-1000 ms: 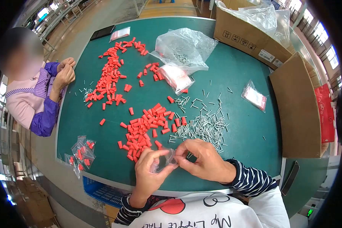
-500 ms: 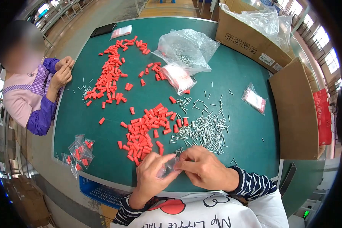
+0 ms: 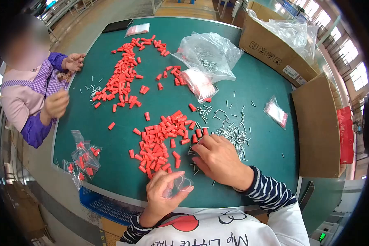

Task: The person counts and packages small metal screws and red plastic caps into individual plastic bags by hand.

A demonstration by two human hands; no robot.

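Note:
My left hand (image 3: 163, 193) holds a small clear plastic bag (image 3: 184, 183) between thumb and fingers, its mouth spread apart. My right hand (image 3: 219, 162) is bent down over the left edge of a pile of silver screws (image 3: 235, 139). Its fingers are curled together with the tips partly hidden, so what they hold does not show. Just left of those fingers lies a heap of red tapered plastic caps (image 3: 151, 149), hollow at the wide end. A few caps touch the screws.
Across the left side, a co-worker's hand (image 3: 56, 104) is near a second heap of red caps (image 3: 121, 78). Small filled bags (image 3: 86, 158) lie at the left corner. A large clear bag (image 3: 209, 53), packs of bags (image 3: 276, 111) and cardboard boxes (image 3: 317, 127) sit farther right.
My right hand has left the plastic bag and moved up to the screws. The bag in my left hand is now wider open. The co-worker's hands have moved apart.

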